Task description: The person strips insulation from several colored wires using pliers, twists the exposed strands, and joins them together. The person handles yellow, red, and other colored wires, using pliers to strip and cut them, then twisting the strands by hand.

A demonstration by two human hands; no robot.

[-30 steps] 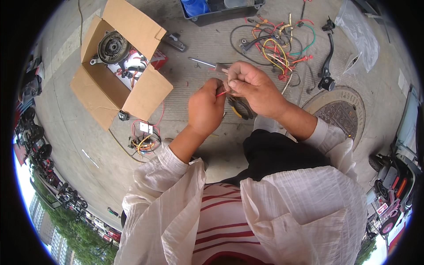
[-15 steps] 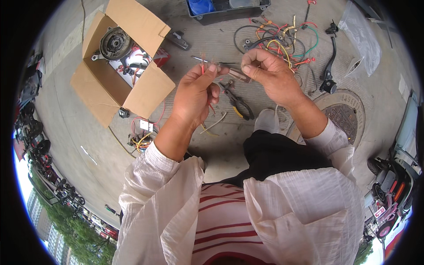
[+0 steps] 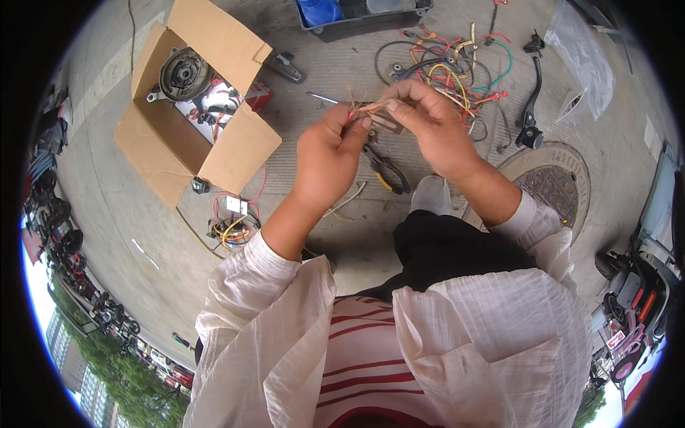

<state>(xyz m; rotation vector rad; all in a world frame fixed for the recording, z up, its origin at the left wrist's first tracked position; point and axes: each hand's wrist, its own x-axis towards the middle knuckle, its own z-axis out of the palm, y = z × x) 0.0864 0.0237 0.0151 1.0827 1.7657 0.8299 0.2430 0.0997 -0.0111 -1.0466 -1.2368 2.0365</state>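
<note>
Between my two hands stretches a red insulated wire whose bare copper strands fan out. My left hand pinches it by the red insulation. With thumb and forefinger, my right hand grips the loose copper ends. Just beneath the fingers, a brown flat piece shows on the ground, partly covered. Below the hands lie pliers with black and yellow handles, their jaws partly hidden. A thin screwdriver-like rod lies beyond my left hand.
An open cardboard box holding a round metal hub part stands at left. A tangle of coloured wires spreads at far right, near a black brake lever and a plastic bag. A dark tray sits at the back.
My left hand has turned and moved right toward my right hand. The right fingers have closed on the copper strands, which now lie sideways between both hands instead of standing upright.
</note>
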